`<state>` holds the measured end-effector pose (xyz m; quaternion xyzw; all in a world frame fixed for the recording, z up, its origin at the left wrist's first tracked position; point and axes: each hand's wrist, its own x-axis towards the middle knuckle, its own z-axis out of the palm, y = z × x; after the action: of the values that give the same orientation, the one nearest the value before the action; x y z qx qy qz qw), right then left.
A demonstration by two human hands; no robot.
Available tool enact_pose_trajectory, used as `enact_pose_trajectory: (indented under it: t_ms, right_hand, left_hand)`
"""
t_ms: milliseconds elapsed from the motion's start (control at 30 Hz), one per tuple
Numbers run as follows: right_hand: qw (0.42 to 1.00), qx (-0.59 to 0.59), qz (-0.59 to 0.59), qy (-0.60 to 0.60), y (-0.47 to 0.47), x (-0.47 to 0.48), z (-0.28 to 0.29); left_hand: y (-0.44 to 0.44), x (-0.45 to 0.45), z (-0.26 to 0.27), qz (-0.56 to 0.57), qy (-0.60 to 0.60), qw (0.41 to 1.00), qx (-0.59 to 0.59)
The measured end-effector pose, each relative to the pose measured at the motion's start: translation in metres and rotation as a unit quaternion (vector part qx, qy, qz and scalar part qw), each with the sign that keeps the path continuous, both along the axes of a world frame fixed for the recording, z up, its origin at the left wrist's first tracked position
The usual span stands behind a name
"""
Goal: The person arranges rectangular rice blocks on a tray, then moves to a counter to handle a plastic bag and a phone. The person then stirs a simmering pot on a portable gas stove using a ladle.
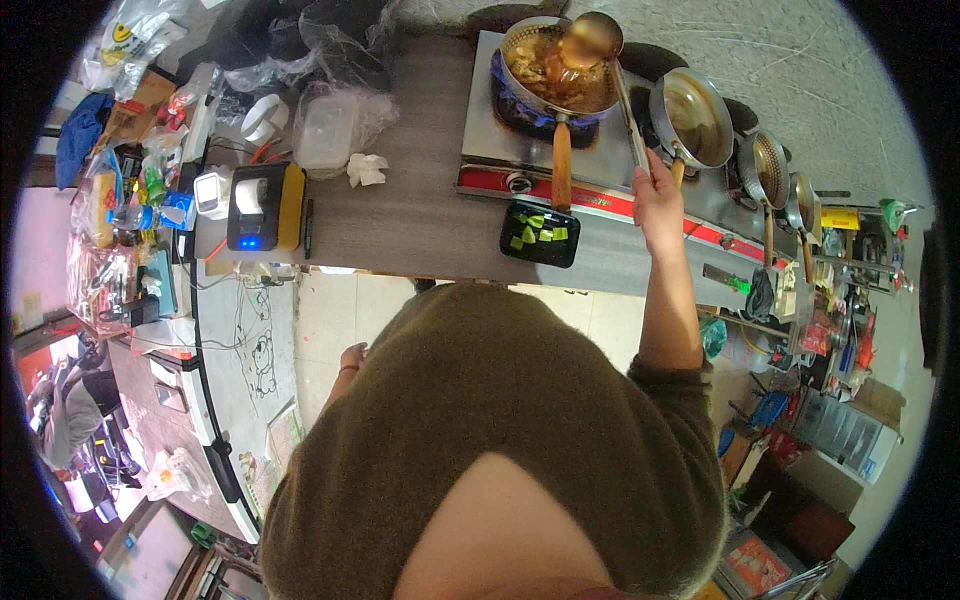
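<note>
My right hand point(657, 199) grips the long metal handle of a ladle point(632, 112). The ladle's bowl is over a hammered metal pan point(531, 94), with brown liquid beneath it. Chunks of food point(525, 64) sit in brown sauce in the pan, and blue flame point(514, 105) shows around its base. Toward me points the pan's wooden handle point(561, 161). Below that handle, a black plastic tray point(541, 259) holds several cut green vegetable pieces point(529, 235). My left hand point(352, 358) hangs low at my side, partly hidden by my sweater; its fingers are not clear.
More pans point(694, 120) stand along the steel gas stove point(480, 142) to the right. On the grey counter point(420, 210) at left are a label printer point(259, 210), a clear plastic container point(326, 131) and a crumpled tissue point(367, 170). A cluttered shelf unit point(840, 270) stands far right.
</note>
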<state>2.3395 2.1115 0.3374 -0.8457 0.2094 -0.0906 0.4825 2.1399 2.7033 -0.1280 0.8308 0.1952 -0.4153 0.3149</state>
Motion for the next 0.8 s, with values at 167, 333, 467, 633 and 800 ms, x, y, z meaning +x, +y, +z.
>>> enact_pose_trajectory:
  t_ms: [167, 333, 467, 633, 800]
  right_hand:
    - [0.903, -0.430, 0.024, 0.006, -0.011, 0.013, -0.012]
    - [0.910, -0.409, 0.043, 0.054, -0.013, 0.030, -0.032]
    - [0.995, 0.038, 0.053, 0.076, -0.006, 0.047, -0.034]
    - [0.837, 0.537, -0.010, 0.105, 0.005, 0.042, -0.008]
    - [0.768, 0.633, -0.067, 0.070, 0.005, 0.026, -0.008]
  left_hand:
    - [-0.005, 0.002, 0.002, 0.198, -0.009, 0.973, -0.116]
    - [-0.012, 0.013, 0.013, 0.184, 0.057, 0.979, -0.070]
    - [0.001, -0.003, 0.010, -0.078, -0.037, 0.996, 0.017]
    - [-0.009, 0.001, 0.016, -0.149, -0.044, 0.987, 0.049]
    - [0.007, 0.000, -0.001, 0.056, 0.017, 0.997, -0.047]
